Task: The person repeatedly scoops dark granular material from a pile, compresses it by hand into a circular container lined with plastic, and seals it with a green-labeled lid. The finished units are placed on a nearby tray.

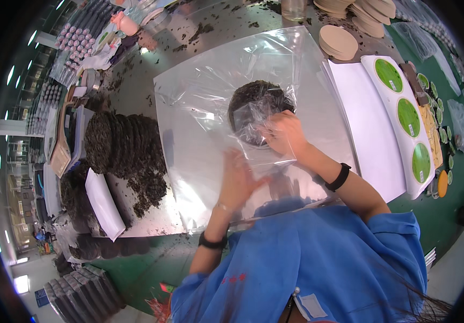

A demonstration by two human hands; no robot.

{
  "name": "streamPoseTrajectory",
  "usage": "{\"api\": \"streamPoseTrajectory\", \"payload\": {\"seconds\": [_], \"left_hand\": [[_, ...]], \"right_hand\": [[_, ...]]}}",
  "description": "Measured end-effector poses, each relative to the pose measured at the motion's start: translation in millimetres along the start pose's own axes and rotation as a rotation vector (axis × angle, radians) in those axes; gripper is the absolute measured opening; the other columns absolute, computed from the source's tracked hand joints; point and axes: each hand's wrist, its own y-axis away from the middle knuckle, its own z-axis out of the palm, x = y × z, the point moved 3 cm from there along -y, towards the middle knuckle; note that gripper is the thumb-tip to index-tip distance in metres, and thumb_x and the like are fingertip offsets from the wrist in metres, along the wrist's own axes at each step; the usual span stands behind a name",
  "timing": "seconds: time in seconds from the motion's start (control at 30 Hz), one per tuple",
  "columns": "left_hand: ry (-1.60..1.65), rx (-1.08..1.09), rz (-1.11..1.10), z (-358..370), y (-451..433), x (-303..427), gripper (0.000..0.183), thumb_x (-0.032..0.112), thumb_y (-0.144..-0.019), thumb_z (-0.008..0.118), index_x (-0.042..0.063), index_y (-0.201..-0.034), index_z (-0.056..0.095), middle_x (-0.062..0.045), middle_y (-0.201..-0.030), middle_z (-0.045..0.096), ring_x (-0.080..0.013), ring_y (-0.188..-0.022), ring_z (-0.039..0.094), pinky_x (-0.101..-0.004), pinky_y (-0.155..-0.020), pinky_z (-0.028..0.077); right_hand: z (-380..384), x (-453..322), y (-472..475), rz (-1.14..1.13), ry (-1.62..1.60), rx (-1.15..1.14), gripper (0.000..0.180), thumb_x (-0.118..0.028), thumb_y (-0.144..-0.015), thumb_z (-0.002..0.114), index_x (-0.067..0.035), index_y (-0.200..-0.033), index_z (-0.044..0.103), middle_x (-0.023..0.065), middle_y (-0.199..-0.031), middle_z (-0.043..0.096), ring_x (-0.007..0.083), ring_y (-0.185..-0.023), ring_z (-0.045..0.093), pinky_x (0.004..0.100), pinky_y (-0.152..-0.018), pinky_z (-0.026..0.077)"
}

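A round, dark pressed cake (252,93), looking like compressed tea, lies under crinkled clear plastic film (264,66). My right hand (283,131) pinches gathered film over the cake's right side. Blurred by motion, my left hand (238,179) is just below and left of the cake, thumb and fingers apart, with nothing seen in it. Beneath both hands spreads a stack of clear film sheets (191,121).
Leaning dark cakes (123,141) and loose crumbs (147,194) lie to the left, near a white paper roll (104,206). On the right are white paper sheets (371,121) and a strip of round green labels (408,118). Tan discs (338,42) are stacked at the back.
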Motion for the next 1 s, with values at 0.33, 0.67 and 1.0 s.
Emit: {"api": "streamPoseTrajectory", "payload": {"seconds": [0.33,0.67,1.0], "left_hand": [[1.069,0.923,-0.125,-9,-98,-37,0.123,0.006,-0.077,0.087,0.005,-0.163,-0.001,-0.022,-0.15,0.033,-0.0298,-0.123,0.052,-0.0421,-0.103,0.047],[0.334,1.125,-0.128,1,-49,-16,0.131,0.019,-0.074,0.09,0.001,-0.161,-0.007,-0.018,-0.139,0.045,-0.0331,-0.126,0.045,-0.05,-0.112,0.035],[-0.03,0.672,0.047,-6,-122,19,0.059,0.021,-0.075,0.084,0.006,-0.126,0.059,-0.015,-0.116,0.054,-0.0349,-0.11,0.051,-0.0464,-0.097,0.045]], "right_hand": [[0,-5,-6,0.096,0.025,0.017,0.029,-0.024,-0.084,0.066,-0.008,-0.061,0.066,0.0081,-0.068,0.066,0.0276,-0.078,0.063,0.0403,-0.079,0.045],[-2,-4,-3,0.046,-0.047,0.052,0.028,-0.021,-0.084,0.069,-0.006,-0.061,0.065,0.0111,-0.063,0.063,0.0304,-0.07,0.062,0.0411,-0.076,0.046],[-12,-2,2,-0.005,-0.008,-0.052,0.018,-0.02,-0.08,0.067,-0.005,-0.071,0.068,0.0113,-0.074,0.068,0.0291,-0.081,0.065,0.041,-0.082,0.045]]}}
